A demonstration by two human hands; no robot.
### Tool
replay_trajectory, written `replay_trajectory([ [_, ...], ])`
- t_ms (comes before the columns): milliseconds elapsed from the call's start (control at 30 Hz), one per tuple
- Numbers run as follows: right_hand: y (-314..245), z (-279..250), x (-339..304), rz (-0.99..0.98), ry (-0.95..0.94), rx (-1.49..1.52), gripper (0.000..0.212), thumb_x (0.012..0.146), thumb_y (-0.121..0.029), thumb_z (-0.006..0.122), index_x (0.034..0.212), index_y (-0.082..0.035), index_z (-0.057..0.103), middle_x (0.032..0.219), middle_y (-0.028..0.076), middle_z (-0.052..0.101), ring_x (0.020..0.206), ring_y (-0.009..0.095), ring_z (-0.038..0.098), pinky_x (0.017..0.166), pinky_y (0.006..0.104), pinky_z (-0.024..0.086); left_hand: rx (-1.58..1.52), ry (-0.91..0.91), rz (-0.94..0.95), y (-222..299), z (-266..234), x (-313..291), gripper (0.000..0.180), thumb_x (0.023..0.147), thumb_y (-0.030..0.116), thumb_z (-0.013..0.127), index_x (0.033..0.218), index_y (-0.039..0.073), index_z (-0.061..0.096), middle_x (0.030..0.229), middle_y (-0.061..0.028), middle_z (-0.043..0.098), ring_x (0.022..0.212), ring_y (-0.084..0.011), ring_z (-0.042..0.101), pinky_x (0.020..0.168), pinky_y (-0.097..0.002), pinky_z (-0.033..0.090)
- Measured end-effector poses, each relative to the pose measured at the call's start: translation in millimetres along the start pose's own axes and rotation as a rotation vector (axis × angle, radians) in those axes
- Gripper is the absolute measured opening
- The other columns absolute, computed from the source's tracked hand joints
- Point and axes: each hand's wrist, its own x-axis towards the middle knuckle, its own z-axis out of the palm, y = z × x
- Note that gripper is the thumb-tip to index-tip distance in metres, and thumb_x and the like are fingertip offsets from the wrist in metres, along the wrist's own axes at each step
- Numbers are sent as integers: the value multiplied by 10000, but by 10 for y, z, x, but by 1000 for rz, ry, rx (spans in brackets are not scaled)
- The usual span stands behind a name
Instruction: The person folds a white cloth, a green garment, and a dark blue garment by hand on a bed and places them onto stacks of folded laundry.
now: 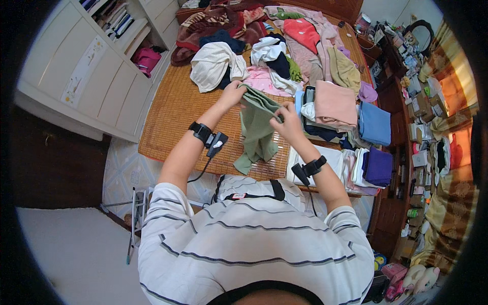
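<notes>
A soft green garment (pixel 256 129) hangs from both my hands above the near part of the woven bamboo mat (pixel 173 119). My left hand (pixel 234 94) is closed on its upper left corner, and my right hand (pixel 290 123) pinches the upper right end. The top edge is stretched between them, while the lower part falls in loose folds down to the mat. Just beyond my left hand lies a crumpled cream knit garment (pixel 216 66). To the right of my right hand is a stack topped by a folded peach cloth (pixel 335 104).
Folded blue (pixel 375 123) and purple (pixel 378 166) cloths and a white one (pixel 328 158) lie at the bed's right. Rumpled clothes and a dark red blanket (pixel 211 25) cover the far side. A white wardrobe (pixel 76 66) stands left, a cluttered dresser (pixel 391 112) right.
</notes>
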Motion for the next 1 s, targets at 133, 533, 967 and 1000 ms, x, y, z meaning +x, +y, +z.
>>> replay_trajectory([
  [133,65,-159,199,-76,-4,-48,240,643,-125,647,785,36,540,945,166,467,830,322,523,722,358,453,393,-156,13,206,-152,22,304,780,173,472,973,-56,524,780,-163,595,609,-241,619,473,-363,537],
  [533,-65,119,312,-119,-222,-117,282,677,-176,661,814,64,602,964,185,440,875,331,502,790,383,433,636,-169,50,487,-355,105,366,732,190,415,859,-125,552,666,-235,589,504,-303,607,459,-391,512],
  [967,-310,-127,820,-177,-158,30,232,585,-74,687,721,10,519,923,131,469,902,285,499,799,333,414,755,-285,59,743,-868,3,398,773,321,442,794,-52,579,608,-122,572,488,-203,574,422,-322,457],
  [1000,-327,-181,894,-226,-151,39,250,573,-67,689,745,-7,517,915,127,467,894,285,500,792,334,419,726,-279,96,823,-894,0,443,765,356,447,755,-63,590,605,-137,581,498,-213,583,427,-327,461],
])
